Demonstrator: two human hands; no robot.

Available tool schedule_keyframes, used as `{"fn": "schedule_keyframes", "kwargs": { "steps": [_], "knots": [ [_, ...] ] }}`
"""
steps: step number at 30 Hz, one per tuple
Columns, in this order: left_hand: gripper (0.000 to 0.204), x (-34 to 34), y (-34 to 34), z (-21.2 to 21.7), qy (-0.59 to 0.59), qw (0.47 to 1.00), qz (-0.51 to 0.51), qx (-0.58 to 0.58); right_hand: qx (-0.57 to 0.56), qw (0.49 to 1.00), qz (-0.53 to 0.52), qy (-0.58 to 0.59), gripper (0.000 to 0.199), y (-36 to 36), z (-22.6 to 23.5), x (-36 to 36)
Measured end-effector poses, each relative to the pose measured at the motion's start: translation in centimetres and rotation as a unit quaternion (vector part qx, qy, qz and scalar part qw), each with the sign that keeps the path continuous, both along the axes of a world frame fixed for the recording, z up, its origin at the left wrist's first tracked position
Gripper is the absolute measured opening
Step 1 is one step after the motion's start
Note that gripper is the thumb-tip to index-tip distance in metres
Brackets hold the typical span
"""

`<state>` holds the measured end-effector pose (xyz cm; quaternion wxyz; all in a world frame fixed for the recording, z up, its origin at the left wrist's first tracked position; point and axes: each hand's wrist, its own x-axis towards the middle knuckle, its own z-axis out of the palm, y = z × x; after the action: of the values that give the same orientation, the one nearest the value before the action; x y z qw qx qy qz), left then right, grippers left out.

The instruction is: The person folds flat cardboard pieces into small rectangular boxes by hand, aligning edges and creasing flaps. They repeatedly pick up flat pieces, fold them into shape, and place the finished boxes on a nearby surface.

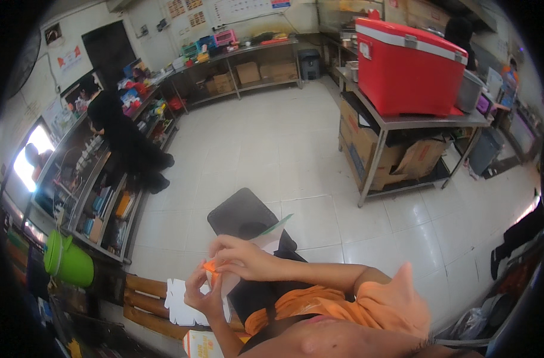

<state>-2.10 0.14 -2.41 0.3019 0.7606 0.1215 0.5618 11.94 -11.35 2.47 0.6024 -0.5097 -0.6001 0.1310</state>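
Note:
A small orange-and-white piece (210, 267), perhaps folded card or paper, is pinched between my hands. My left hand (201, 293) grips it from below, thumb and fingers curled round it. From above, my right hand (243, 260) has its bent fingers pressed on the same piece; the fingertips are partly blurred. Beside my left hand, flat white card cutouts (184, 303) lie on a slatted wooden bench (145, 303). Close to my left forearm stands an orange-and-white printed box (202, 344). A white sheet with a green edge (278, 230) rests near my lap.
At left, a green lidded bucket (69, 259) stands near metal shelving (99, 224), where a person in black (121, 134) is standing. A dark bin-like object or mat (242, 213) is ahead of me. To the right, a red cooler (406, 71) sits on a steel table (412, 122).

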Motion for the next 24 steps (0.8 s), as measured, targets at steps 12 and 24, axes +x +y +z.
{"fn": "schedule_keyframes", "kwargs": {
  "steps": [12, 24],
  "knots": [
    [0.025, 0.3, 0.0, 1.0, -0.005, 0.924, -0.182, -0.337, 0.027, 0.982, -0.104, -0.155, 0.033, 1.4, -2.1, 1.0],
    [0.034, 3.2, 0.5, 4.8, -0.145, 0.968, 0.2, -0.046, 0.046, 0.978, -0.127, -0.162, 0.044, 1.5, 0.6, 3.7]
  ]
}}
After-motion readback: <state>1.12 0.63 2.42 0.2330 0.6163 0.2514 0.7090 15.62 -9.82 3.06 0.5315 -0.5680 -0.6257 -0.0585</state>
